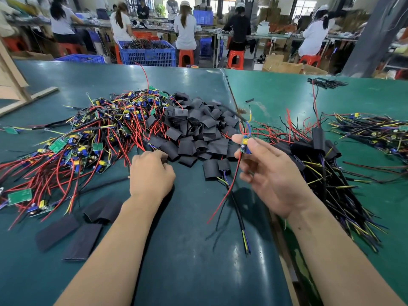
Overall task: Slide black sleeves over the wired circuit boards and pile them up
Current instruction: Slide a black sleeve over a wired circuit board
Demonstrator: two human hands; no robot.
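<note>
In the head view, the right hand is in the middle right of the frame. Its thumb and first finger pinch a small circuit board, lifted above the table, and the other fingers are spread loose. The board's red and black wires hang down toward the green table.

The left hand is in the middle, fingers curled down at the near edge of the sleeve pile. It looks like it is picking a sleeve, but I cannot tell if it has one yet.

The board looks light and stiff, with little parts that could snap, so holding it by its edges seems best. The sleeves look soft and floppy, and one may need a squeeze to open its mouth.

Bare boards sit in a heap at the left. Finished ones lie at the right. The lower middle of the table has room for both hands. The hanging wires could snag on the piles.
</note>
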